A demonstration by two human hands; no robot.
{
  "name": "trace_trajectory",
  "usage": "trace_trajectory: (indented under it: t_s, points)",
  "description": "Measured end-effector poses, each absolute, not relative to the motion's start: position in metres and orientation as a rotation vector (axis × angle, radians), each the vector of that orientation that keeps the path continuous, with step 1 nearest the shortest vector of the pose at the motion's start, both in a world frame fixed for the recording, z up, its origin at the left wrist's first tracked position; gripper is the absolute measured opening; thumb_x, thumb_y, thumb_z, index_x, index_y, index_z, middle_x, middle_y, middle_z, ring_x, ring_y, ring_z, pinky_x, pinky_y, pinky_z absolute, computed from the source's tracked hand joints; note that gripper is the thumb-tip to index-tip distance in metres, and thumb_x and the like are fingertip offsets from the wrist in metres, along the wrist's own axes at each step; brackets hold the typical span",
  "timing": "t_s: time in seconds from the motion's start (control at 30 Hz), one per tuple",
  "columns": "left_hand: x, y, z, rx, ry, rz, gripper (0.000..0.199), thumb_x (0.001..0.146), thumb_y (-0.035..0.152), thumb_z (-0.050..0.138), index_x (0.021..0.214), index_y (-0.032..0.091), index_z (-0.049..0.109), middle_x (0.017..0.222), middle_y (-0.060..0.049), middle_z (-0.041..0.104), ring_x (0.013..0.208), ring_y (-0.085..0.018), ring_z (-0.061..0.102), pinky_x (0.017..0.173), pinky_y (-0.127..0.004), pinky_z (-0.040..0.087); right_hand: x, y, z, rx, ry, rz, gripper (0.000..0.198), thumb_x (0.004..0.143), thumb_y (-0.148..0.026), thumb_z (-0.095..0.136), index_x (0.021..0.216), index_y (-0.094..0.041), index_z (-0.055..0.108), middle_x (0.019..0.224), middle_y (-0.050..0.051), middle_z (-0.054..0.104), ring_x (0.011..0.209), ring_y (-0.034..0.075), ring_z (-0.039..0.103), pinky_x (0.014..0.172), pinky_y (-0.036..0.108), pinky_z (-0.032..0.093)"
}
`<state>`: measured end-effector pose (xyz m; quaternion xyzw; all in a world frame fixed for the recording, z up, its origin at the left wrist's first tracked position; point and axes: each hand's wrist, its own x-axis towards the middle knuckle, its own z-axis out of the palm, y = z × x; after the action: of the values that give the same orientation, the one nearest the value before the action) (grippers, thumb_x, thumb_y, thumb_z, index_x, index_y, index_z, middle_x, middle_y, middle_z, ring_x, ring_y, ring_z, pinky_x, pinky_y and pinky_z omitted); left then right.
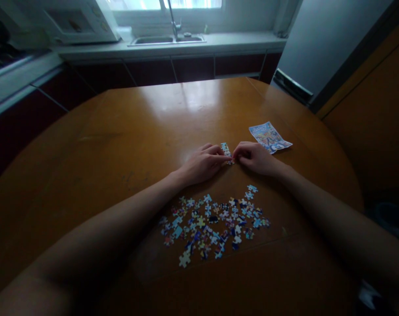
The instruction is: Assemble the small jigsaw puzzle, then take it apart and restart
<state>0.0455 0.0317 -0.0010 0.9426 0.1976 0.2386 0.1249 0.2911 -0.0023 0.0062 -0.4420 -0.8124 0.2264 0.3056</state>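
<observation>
A short narrow strip of joined jigsaw puzzle pieces (225, 148) lies on the wooden table between my hands. My left hand (204, 163) grips its lower end from the left, index finger stretched across it and the other fingers bent. From the right, my right hand (257, 159) meets the same end with thumb and fingers pinched together at a small puzzle piece (233, 161), mostly covered by the fingertips. Closer to me, many loose puzzle pieces (213, 219) are scattered in a wide patch between my forearms, in blue, yellow, dark and white.
A creased printed picture sheet (268, 135) lies just beyond my right hand on the round-ended wooden table (137, 127). Past the table's far edge stand a counter with a sink (153, 40), a white microwave (77, 22) and, at right, a pale fridge (327, 39).
</observation>
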Motion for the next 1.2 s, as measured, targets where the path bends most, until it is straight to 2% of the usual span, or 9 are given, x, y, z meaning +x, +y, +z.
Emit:
trace_trajectory:
  t_s: [0.07,0.33,1.2]
  points:
    - [0.0452,0.0319,-0.0011,2.749,0.576,0.691,0.034,0.1,0.02,0.052,0.125,0.033,0.073,0.108,-0.007,0.069,0.101,-0.021,0.059,0.094,-0.038,0.049,0.291,-0.0026,0.0062,-1.179,-2.141,0.615,0.017,0.076,-0.008,0.057,0.082,-0.019,0.069,0.079,0.003,0.066,0.072,0.016,0.057,0.067,0.031,0.045]
    - [0.0457,0.0309,-0.0011,2.74,0.587,0.687,0.031,0.099,0.02,0.054,0.117,0.033,0.077,0.106,-0.006,0.069,0.098,-0.021,0.058,0.094,-0.037,0.048,0.2902,-0.0031,0.0031,-1.219,-2.101,0.631,0.01,0.078,-0.013,0.06,0.081,-0.019,0.067,0.078,0.003,0.065,0.071,0.017,0.057,0.066,0.03,0.044]
    - [0.0448,0.0347,-0.0052,2.721,0.569,0.701,0.033,0.098,0.018,0.055,0.118,0.034,0.076,0.107,-0.005,0.069,0.1,-0.021,0.058,0.094,-0.038,0.048,0.2902,-0.0043,0.0078,-1.161,-2.183,0.597,0.006,0.082,-0.017,0.065,0.081,-0.02,0.07,0.082,0.004,0.064,0.077,0.018,0.059,0.071,0.032,0.047]
